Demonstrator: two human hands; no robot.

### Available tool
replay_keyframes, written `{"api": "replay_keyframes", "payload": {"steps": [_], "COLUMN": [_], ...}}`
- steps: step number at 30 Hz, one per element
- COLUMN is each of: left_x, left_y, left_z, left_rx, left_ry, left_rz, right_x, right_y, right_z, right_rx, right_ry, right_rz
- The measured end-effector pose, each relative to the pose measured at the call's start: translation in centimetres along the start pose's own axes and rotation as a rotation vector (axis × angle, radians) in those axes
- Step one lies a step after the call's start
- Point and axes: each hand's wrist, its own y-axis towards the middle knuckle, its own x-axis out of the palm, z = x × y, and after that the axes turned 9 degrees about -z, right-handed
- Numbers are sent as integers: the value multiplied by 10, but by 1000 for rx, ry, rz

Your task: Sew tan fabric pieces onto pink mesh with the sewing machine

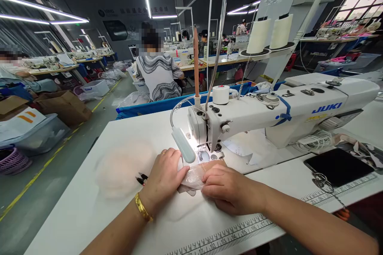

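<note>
A small piece of pale, sheer fabric (193, 178) lies in front of the needle area of a white sewing machine (254, 111). My left hand (166, 173), with a ring and a gold bracelet, has its thumb and fingers closed on the fabric's left edge. On the right edge, my right hand (229, 187) pinches the same fabric with curled fingers. Tan material (216, 164) shows just beyond my right fingers. Dark-tipped snips (141, 178) lie partly hidden behind my left hand. A lamp head (183, 145) hangs close above the left fingers.
A blurred pale pink heap (125, 169) sits on the left of the white table (101, 143). A black tablet-like object (339, 166) lies at right, near a printed ruler (239, 233). A person (158, 67) sits beyond the table.
</note>
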Motion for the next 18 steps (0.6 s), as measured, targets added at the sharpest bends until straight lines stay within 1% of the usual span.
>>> {"api": "replay_keyframes", "payload": {"steps": [2,6,9,11,14,15,18], "left_x": [2,7,8,8,8,8,10], "left_y": [-1,-2,-5,-8,-11,-11,-9], "left_z": [3,13,21,25,28,28,26], "left_rx": [23,132,183,207,225,219,194], "left_ry": [-11,-14,-9,-31,-63,-66,-72], "left_rz": [17,41,65,34,-61,-75,-45], "right_x": [-4,-8,-9,-9,-8,-8,-9], "right_y": [-1,-3,-5,-6,-7,-7,-8], "right_z": [-1,0,3,6,9,9,10], "right_rx": [-10,-18,-5,6,5,4,6], "right_ry": [7,-9,-9,-5,2,5,1], "right_rz": [-8,-30,-29,-25,-21,-27,-66]}}
